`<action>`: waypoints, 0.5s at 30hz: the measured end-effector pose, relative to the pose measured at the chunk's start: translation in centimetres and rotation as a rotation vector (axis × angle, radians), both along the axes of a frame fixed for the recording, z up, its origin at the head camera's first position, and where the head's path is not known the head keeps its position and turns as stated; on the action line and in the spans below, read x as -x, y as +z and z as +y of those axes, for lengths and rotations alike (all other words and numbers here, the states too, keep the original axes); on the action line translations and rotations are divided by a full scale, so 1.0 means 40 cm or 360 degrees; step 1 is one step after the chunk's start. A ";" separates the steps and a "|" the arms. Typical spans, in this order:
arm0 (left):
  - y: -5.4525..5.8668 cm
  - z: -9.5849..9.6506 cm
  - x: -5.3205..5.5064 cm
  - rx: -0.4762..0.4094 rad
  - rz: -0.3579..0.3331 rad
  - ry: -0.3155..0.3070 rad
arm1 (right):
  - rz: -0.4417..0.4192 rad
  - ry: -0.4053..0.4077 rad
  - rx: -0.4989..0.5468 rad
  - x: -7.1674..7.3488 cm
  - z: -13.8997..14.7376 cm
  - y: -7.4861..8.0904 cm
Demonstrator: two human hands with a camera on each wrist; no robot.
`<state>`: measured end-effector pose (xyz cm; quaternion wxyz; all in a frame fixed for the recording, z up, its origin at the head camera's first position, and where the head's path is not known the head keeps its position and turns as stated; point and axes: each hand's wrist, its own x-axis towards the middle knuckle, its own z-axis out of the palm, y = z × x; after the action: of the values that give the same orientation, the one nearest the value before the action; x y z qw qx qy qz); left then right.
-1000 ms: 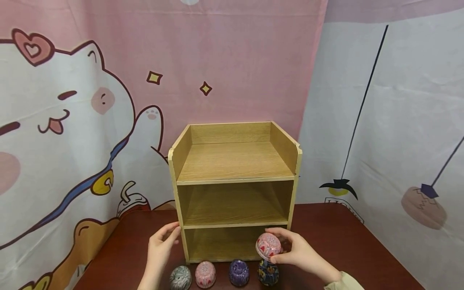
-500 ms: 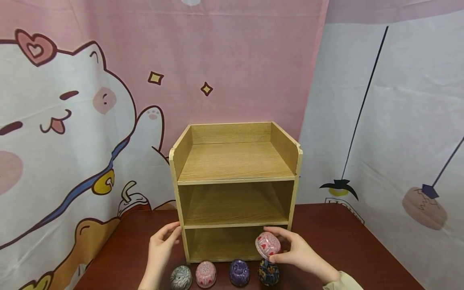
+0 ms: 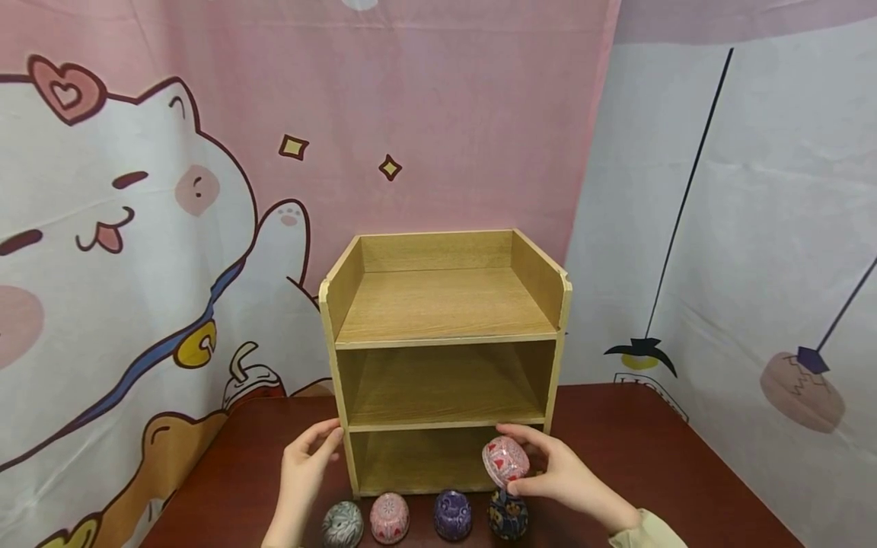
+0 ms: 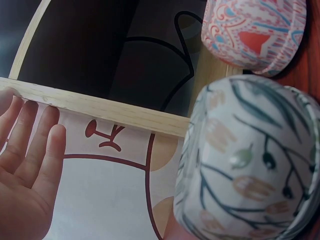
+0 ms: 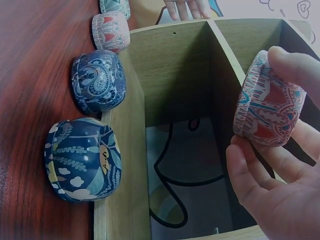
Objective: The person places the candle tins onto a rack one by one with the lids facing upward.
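Observation:
My right hand [image 3: 558, 472] holds a pink patterned tin [image 3: 505, 461] with red hearts, pinched between thumb and fingers in front of the shelf's lowest compartment. The tin is tilted and overlaps the top of a dark blue floral tin [image 3: 508, 515] in the head view. My left hand [image 3: 305, 464] has its fingers extended, fingertips at the left side panel of the wooden shelf [image 3: 448, 340]. Below, a row of tins stands before the shelf: a white one with green leaves [image 4: 250, 160], another pink one [image 3: 389, 519], a purple-blue one [image 3: 452, 515] and the dark blue floral one.
The shelf has a railed top and two open compartments beneath, standing on a dark red-brown table [image 3: 630, 457]. Behind it hangs a pink and white cloth [image 3: 438, 114] with a cartoon cat.
The pink tin in my right hand has tilted a little more and risen very slightly. My left hand and the row of tins stay in place.

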<state>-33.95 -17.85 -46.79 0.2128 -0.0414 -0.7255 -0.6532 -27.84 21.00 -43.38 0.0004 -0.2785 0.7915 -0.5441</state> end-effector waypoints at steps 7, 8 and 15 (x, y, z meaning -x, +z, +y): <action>0.005 -0.002 -0.002 0.0004 0.0001 -0.0004 | -0.0003 -0.0004 0.0010 0.000 -0.006 0.007; 0.006 -0.002 -0.002 0.0007 0.0002 -0.0004 | 0.0003 -0.0004 0.0014 -0.001 -0.007 0.008; 0.005 -0.003 -0.004 0.0014 -0.0001 -0.0007 | 0.0000 -0.0017 0.0024 -0.004 -0.014 0.013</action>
<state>-33.79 -17.96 -46.58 0.2110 -0.0439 -0.7283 -0.6505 -27.69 20.46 -42.88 -0.0047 -0.2744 0.7887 -0.5500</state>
